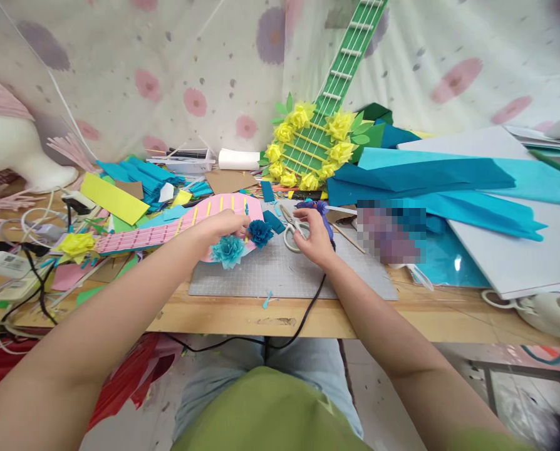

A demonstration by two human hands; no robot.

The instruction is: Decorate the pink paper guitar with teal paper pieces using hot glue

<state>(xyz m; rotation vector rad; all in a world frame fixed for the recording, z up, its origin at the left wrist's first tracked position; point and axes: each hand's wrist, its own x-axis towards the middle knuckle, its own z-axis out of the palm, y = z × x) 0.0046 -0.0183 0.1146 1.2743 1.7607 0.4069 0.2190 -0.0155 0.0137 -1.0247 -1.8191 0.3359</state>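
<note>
A pink paper guitar [256,207] with yellow strips lies tilted on the grey cutting mat [214,285]. Over its body is my left hand [228,224], fingers curled together; whatever they pinch is hidden. Just below and beside that hand sit a light blue paper flower [228,250] and a darker blue paper flower [260,233]. My right hand [315,239] is at the handles of a pair of scissors [289,237], thumb and forefinger apart and curved beside the loops. Behind its fingers rests a blue-purple glue gun [327,224], partly covered, its black cord running down off the table.
A green paper guitar [329,106] with yellow flowers leans on the curtain behind. Blue paper sheets [425,175] and a white board [510,250] cover the right side. Cables [40,269], paper scraps and a yellow paper flower [76,245] crowd the left.
</note>
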